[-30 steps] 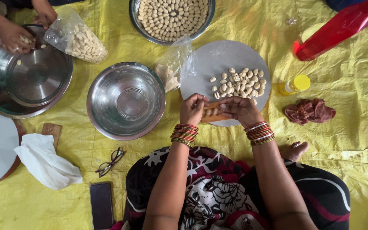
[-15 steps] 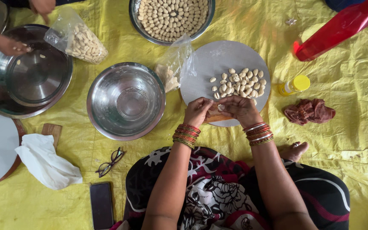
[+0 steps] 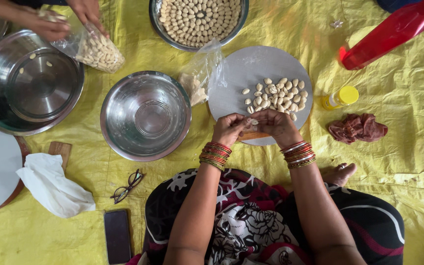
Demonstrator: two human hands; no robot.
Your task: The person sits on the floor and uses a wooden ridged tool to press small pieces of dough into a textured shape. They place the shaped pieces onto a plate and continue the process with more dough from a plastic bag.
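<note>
Two hands meet over the near edge of the round board (image 3: 251, 68): left hand (image 3: 229, 128) and right hand (image 3: 276, 125), fingers curled shut, pinching one small pale dough piece (image 3: 254, 121) between the fingertips above a wooden tool (image 3: 249, 135), mostly hidden. A heap of shaped pieces (image 3: 277, 95) lies on the board just beyond the hands. An empty steel bowl (image 3: 145, 115) sits left of the board, with a clear bag (image 3: 199, 81) between them. A tray of arranged pieces (image 3: 197, 19) is at top. Another person's hands (image 3: 87, 12) hold a bag of pieces (image 3: 99, 51) by a big steel pan (image 3: 28, 83). Red bottle (image 3: 393, 32), yellow-capped bottle (image 3: 339, 97) and brown cloth (image 3: 357, 127) are on the right; glasses (image 3: 127, 186), phone (image 3: 117, 236) and white cloth (image 3: 52, 184) lie on the yellow sheet (image 3: 408, 172). Judgement: shaping goes best with light, even fingertip pressure, the piece kept centred over the tool so it does not slip or squash.
</note>
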